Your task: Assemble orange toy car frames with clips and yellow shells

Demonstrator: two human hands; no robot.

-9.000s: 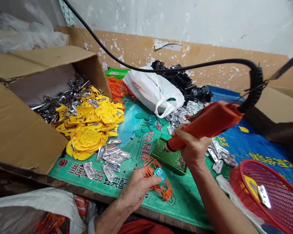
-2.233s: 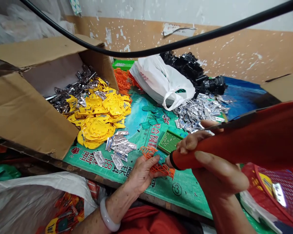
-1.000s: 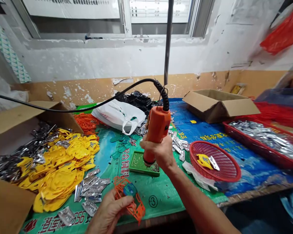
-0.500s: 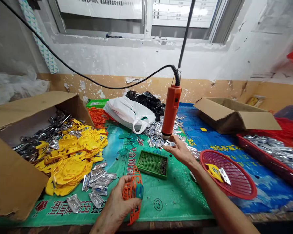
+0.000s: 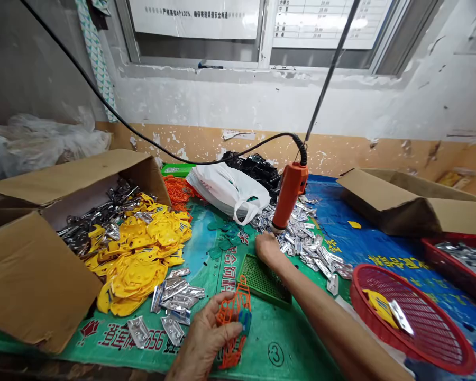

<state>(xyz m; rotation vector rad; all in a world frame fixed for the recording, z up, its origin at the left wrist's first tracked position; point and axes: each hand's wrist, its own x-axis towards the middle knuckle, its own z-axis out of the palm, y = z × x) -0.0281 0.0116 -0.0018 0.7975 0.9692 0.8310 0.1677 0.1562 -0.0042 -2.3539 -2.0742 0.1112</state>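
Observation:
My left hand (image 5: 208, 336) pinches an orange plastic lattice piece (image 5: 233, 312) with a small teal plastic part (image 5: 245, 320) against it, low over the green sheet. My right hand (image 5: 267, 247) is curled at the lower end of a hanging orange electric screwdriver (image 5: 287, 197), beyond the green mesh tray (image 5: 257, 276). Its fingers face away, so anything in them is hidden. Just past it lies a heap of silvery metal clips (image 5: 301, 241). My right forearm covers part of the tray.
At left, a cardboard box (image 5: 43, 275) spills yellow plastic pieces (image 5: 146, 254) and metal clips. A white plastic bag (image 5: 226, 188) lies at the back. At right stand a red basket (image 5: 432, 312), another cardboard box (image 5: 384, 203) and a red tray (image 5: 440, 259). A black cable (image 5: 150, 143) crosses above.
My right hand has curled up from an open reach and moved left of the screwdriver's lower end. The screwdriver leans more. The view has swung left; my left hand keeps its hold.

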